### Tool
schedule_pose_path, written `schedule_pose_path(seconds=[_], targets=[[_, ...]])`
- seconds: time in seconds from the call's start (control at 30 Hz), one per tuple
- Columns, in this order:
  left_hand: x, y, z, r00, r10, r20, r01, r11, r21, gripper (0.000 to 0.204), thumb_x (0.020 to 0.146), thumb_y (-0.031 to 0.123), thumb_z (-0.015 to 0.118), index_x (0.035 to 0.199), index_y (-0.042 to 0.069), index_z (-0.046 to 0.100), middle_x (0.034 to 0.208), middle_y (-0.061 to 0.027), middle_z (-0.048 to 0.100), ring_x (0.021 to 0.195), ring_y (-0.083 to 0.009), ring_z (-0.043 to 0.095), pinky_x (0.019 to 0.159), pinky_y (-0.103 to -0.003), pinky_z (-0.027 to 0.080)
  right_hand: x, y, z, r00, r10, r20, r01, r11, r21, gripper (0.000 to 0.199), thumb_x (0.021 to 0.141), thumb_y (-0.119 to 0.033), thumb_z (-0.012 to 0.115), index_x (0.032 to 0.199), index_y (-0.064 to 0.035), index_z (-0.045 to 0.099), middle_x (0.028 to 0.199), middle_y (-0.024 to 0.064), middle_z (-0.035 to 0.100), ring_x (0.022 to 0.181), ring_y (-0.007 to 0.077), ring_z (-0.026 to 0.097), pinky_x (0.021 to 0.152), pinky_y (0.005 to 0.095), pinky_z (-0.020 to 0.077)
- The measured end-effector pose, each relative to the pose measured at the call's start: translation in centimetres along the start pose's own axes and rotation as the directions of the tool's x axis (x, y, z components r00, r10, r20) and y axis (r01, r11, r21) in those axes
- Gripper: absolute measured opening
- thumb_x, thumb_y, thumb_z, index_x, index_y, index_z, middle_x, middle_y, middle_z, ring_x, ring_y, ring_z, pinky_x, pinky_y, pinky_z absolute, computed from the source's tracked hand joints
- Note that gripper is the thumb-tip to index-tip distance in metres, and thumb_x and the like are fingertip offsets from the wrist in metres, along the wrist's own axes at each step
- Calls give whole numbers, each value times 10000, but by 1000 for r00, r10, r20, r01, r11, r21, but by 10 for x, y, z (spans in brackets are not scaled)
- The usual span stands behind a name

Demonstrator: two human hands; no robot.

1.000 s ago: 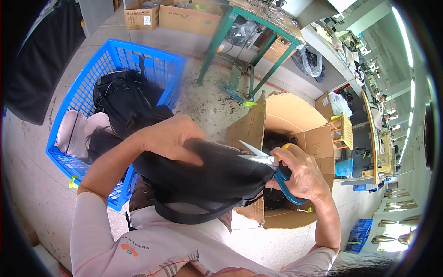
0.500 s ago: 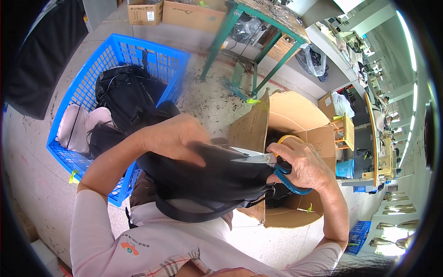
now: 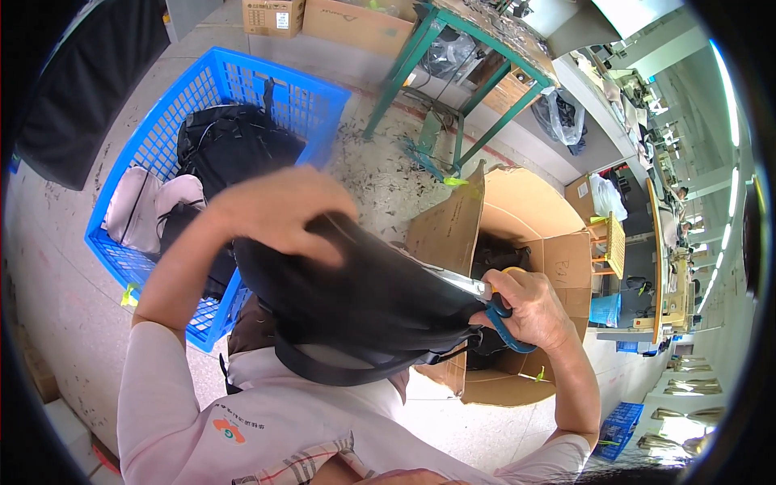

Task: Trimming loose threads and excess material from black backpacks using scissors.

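Scissors (image 3: 470, 283), gripped in the right hand (image 3: 531, 305), lie at the edge of a black bag (image 3: 364, 295) that the left hand (image 3: 283, 212) clasps.

- The scissors (image 3: 462, 281) have closed: their blades, wide apart a second ago and less so half a second ago, now lie together along the edge of the black fabric piece (image 3: 356, 299), though blur there leaves a slight gap possible.
- The yellow loop (image 3: 511, 270) sits closer to the blue loop (image 3: 506, 327) in the right hand (image 3: 532, 309).
- The left hand (image 3: 283, 212) has shifted farther away and slightly left, and is more smeared.
- The fabric's far-left edge has gone with it, slanting more steeply toward the scissors.
- The blue basket (image 3: 283, 78) and carton (image 3: 564, 267) appear farther right in view.
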State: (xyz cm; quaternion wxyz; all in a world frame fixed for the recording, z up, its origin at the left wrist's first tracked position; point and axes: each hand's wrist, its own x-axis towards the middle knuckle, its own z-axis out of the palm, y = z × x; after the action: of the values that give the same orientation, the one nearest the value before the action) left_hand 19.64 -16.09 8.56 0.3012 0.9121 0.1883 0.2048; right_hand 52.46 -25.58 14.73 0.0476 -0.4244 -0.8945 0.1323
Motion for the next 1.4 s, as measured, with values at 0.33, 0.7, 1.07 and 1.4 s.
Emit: schedule_pose_path(seconds=[0.33, 0.7, 1.07, 1.4], targets=[[-51, -29, -6, 894, -407, -184, 300, 852, -428, 352, 507, 74, 808, 765, 26, 573, 724, -21, 538, 684, -117, 517, 640, -243, 400, 0, -9, -1, 994, 108, -7, -107, 990, 89, 484, 566, -254, 807, 918, -50, 545, 665, 78, 525, 560, 244, 544, 504, 332, 455], [-67, -16, -8, 840, -410, -355, 278, 888, -366, 276, 567, -31, 748, 762, 15, 559, 744, -22, 538, 715, -118, 516, 659, -242, 405, 16, -12, -12, 998, 50, 26, -50, 998, -26, 466, 604, -322, 782, 887, -51, 531, 655, 86, 544, 603, 277, 563, 526, 362, 455], [-74, -9, -8, 840, -356, -408, 241, 921, -308, 301, 559, 0, 780, 755, 25, 553, 727, -28, 528, 685, -126, 516, 625, -250, 404, 16, -19, -21, 994, 109, 19, -109, 994, -25, 503, 579, -339, 788, 914, -50, 549, 688, 80, 555, 637, 271, 570, 542, 373, 458], [-77, -5, -5, 841, -315, -441, 198, 936, -290, 320, 541, 3, 793, 733, 36, 538, 702, -24, 518, 655, -131, 507, 603, -252, 399, 39, -22, -21, 998, 52, 32, -50, 997, -64, 524, 568, -343, 801, 936, -66, 550, 759, 97, 550, 715, 283, 564, 602, 393, 456]])
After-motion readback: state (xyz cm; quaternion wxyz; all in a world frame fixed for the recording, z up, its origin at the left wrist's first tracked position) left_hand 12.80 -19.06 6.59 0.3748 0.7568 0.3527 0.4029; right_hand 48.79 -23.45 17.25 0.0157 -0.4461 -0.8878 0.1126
